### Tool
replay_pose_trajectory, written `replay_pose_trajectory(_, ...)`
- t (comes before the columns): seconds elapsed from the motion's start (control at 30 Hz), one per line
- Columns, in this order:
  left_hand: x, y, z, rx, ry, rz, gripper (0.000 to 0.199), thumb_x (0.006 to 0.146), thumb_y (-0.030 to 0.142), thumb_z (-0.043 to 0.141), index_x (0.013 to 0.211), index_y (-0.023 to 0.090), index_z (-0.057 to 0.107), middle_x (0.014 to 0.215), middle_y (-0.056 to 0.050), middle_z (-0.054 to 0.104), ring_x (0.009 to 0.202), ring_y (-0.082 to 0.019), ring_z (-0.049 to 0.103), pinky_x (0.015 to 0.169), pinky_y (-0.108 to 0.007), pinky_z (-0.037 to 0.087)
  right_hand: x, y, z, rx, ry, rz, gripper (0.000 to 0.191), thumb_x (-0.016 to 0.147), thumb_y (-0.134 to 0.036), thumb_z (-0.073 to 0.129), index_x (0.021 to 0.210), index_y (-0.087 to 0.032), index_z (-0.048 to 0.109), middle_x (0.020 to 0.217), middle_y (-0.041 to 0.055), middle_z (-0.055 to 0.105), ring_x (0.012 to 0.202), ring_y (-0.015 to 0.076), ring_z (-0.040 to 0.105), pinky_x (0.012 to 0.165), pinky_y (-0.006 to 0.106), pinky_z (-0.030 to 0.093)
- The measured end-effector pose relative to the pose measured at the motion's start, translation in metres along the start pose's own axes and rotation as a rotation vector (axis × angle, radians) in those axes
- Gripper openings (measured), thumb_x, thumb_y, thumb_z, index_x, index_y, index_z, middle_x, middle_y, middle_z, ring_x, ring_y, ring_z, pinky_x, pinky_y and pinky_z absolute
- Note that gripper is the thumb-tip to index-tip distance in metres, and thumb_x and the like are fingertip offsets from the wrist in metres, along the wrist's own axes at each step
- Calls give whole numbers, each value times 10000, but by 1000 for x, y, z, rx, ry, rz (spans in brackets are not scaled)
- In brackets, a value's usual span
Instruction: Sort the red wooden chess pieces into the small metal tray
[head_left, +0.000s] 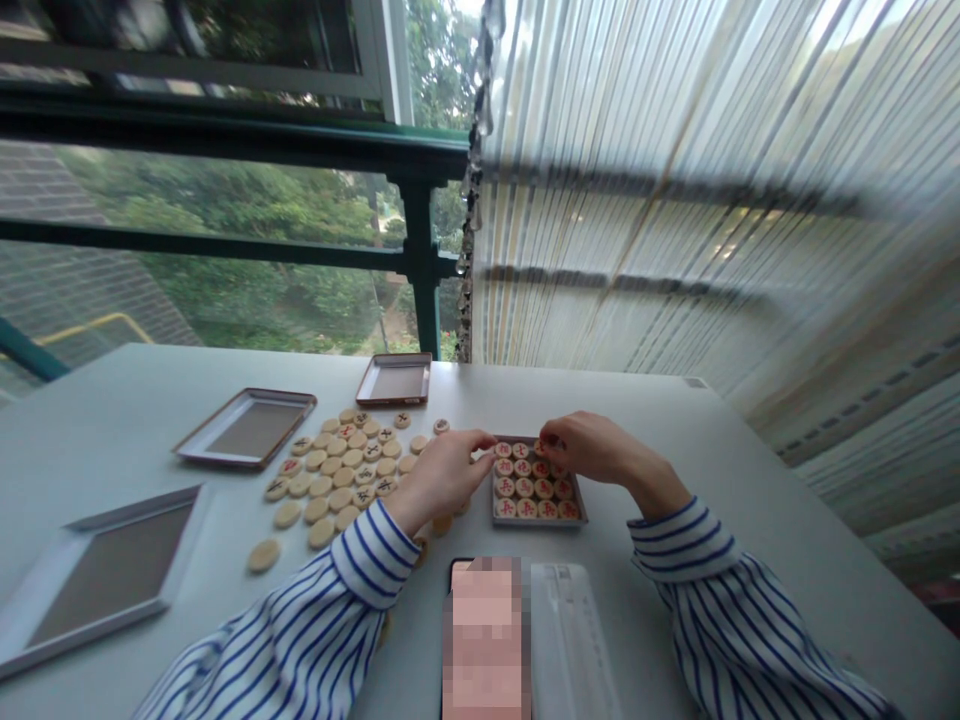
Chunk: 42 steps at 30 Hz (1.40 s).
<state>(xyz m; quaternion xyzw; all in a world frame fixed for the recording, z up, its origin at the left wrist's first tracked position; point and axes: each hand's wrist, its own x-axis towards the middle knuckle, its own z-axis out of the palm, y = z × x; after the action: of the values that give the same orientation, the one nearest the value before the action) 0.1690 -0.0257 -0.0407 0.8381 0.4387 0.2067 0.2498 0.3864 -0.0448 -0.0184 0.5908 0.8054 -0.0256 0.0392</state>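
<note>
Just left of right fingers [553, 431] (nearer pair), bunched, grip unclear: piece [539, 448] in squarish box [540, 522]. Just right of left fingers [472, 440], slightly parted, seemingly empty: same box.

White sleeves [311, 615] bear narrow blue stripes

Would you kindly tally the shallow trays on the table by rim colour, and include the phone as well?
Brown-rimmed trays: 2 (the far tray and the mid-left tray)
Grey-rimmed trays: 2 (the near-left tray and the tray of xiangqi pieces)
Phone: 1
Total: 5
</note>
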Motion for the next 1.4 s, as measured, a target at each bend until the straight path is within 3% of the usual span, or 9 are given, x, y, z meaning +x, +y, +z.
replay_pose_trajectory(1.4, 0, 1, -1, 43, -47, -10, 321, 812, 341, 441, 1035, 200, 624, 1028, -51, 660, 955, -199, 591, 827, -299, 442, 3, -8, -1, -69, -111, 33, 275, 832, -329, 419, 950, -230, 648, 871, 74, 675, 771, 184, 612, 595, 251, 373)
